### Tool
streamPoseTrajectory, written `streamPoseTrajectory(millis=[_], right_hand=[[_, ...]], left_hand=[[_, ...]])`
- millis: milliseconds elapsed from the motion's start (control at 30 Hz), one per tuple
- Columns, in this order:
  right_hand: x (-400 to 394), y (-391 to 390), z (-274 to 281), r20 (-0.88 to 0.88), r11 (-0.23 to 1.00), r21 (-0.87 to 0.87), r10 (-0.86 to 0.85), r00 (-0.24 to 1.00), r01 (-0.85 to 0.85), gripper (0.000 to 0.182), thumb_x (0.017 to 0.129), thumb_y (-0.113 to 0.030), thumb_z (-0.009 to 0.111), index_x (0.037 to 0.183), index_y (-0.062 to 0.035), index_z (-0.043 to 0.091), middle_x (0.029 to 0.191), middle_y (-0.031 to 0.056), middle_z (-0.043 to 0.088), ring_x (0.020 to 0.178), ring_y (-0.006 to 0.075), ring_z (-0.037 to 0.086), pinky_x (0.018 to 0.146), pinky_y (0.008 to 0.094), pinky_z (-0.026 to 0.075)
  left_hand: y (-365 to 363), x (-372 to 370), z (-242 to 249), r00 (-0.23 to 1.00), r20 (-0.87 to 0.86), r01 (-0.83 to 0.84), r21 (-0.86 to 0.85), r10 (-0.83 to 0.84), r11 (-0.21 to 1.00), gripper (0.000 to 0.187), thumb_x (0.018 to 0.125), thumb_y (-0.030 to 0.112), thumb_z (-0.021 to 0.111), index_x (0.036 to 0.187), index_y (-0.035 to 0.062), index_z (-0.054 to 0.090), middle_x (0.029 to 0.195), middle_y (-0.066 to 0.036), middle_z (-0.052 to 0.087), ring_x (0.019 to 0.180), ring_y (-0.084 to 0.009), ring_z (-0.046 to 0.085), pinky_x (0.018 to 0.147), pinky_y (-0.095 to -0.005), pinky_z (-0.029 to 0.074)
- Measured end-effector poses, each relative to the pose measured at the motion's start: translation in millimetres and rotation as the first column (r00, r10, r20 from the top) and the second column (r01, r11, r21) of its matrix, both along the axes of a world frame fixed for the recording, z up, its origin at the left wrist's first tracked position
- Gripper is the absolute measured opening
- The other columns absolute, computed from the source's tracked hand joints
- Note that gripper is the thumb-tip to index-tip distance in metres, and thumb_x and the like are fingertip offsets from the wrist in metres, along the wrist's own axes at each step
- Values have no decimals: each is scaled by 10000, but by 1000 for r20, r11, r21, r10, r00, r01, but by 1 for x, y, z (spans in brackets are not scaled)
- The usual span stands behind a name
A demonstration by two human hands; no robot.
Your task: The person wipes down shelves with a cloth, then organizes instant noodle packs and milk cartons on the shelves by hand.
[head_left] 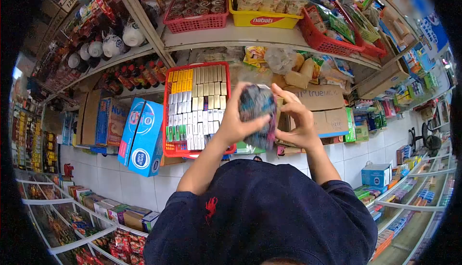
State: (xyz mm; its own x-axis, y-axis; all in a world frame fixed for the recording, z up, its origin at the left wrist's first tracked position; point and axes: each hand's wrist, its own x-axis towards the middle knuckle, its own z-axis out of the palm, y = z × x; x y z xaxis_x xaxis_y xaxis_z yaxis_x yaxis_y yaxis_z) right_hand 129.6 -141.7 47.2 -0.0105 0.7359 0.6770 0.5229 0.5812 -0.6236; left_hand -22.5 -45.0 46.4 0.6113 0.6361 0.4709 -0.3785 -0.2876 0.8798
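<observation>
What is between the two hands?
A dark, mottled packet sits between the left hand and the right hand; both grip it, as the head view shows.

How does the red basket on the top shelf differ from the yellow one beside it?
The red basket has open lattice walls and holds round lidded tubs; the yellow basket has solid walls printed "nabati" and holds pale wrapped packets. The red one sits left, the yellow right. Both rest on the same shelf.

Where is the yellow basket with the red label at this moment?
In the head view, the yellow basket stands on the upper shelf, above the hands, between a red basket of round tins on its left and another red basket on its right.
</observation>
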Motion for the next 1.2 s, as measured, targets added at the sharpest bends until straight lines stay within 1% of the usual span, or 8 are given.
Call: streamPoseTrajectory(millis=[67,167,300,567,700,833,1000,1200], right_hand=[[-2,-2,-1,-63,1000,-15,22,998,-23,456,605,-38,730,962,-69,449,1266,242,414,1115,368,450,886,394,385],[-8,-3,-1,-264,994,43,104,959,-96,472,619,-43,723,997,-77,443,1276,208,422,1109,279,451,791,319,423],[-5,-1,-7,-213,991,-101,61,975,-84,496,618,-29,729,1009,-85,428,1277,240,404,1104,288,443,763,306,428],[-13,2,-3,-253,969,-175,126,959,-174,627,652,16,685,1180,-113,373,1317,204,350,1227,301,341,960,412,355],[-15,3,-9,-395,978,32,202,896,-206,658,652,-3,695,1206,-104,356,1320,172,359,1221,266,357,940,394,381],[-2,4,-14,-425,960,-220,65,903,-172,684,651,-25,713,1215,-121,339,1314,172,365,1216,272,358,924,409,392],[-11,3,-7,-480,975,-68,153,864,-211,703,645,-25,720,1226,-117,334,1312,153,373,1216,255,362,930,404,388],[-10,16,-8,-543,977,36,197,816,-212,712,646,-12,718,1223,-119,315,1289,193,375,1191,290,378,918,436,401]], left_hand=[[1,-1,3,998,-11,57,119,-57,991,565,661,143,694,1106,12,371,963,-89,511,890,-151,514,815,-295,421],[6,0,15,981,-190,-93,-325,31,941,596,639,146,712,1109,19,367,969,-83,503,914,-145,499,838,-294,402],[-5,-11,18,993,-117,22,47,-16,999,573,672,135,694,1120,0,364,961,-94,525,890,-153,523,807,-289,427],[-5,-14,15,990,-120,-67,38,71,997,571,644,137,709,1101,17,387,957,-82,503,913,-156,498,829,-292,398],[-2,-3,3,995,-69,-90,-320,71,943,557,650,104,702,1096,13,382,981,-94,516,892,-147,516,820,-288,413],[6,-2,-9,977,-213,-10,-73,-5,997,675,632,150,726,1168,-10,349,1038,-108,492,963,-175,497,861,-314,391],[25,4,0,953,-222,-235,-128,203,963,524,618,169,719,1036,37,432,906,-96,538,847,-169,546,767,-291,430],[21,-1,13,995,-94,6,261,19,965,497,617,131,720,1009,28,432,879,-93,554,824,-174,561,753,-290,440]])
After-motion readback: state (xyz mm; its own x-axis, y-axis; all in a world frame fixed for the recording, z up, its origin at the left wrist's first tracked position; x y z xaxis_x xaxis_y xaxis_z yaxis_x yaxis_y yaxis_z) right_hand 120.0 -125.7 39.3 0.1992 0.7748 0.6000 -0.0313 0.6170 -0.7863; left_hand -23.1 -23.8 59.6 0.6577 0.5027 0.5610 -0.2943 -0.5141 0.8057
